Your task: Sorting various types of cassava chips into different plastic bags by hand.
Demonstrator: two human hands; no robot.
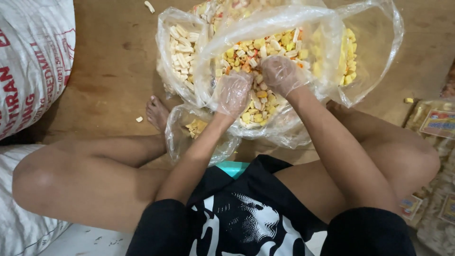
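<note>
Two gloved hands work in one clear bag of mixed snacks; contents listed left to right.

Far left: white woven sack [33, 61], printed, lying on the brown floor [113, 61]. A second white sack [19, 227] sits near left, under the bent knee.

Left of centre: bare foot [156, 113] on the floor, a loose crumb [139, 119] just beside it. Bag of pale sticks [182, 47], open, touching the main bag.

Centre: snack bag [265, 23], mouth wide open, holding yellow, white and orange snack pieces [258, 47]. Left hand [233, 94], in a thin plastic glove, fingers curled down into the pieces; whether it grips any cannot be told. Right hand [282, 75], likewise gloved, pressed into the pieces just beside the left, grip also unclear. Small bag [196, 127] with a few pieces, near, under the left wrist.

Right: bag of yellow pieces [350, 52], behind the main bag. Far right: sealed packets [438, 124], stacked.
</note>
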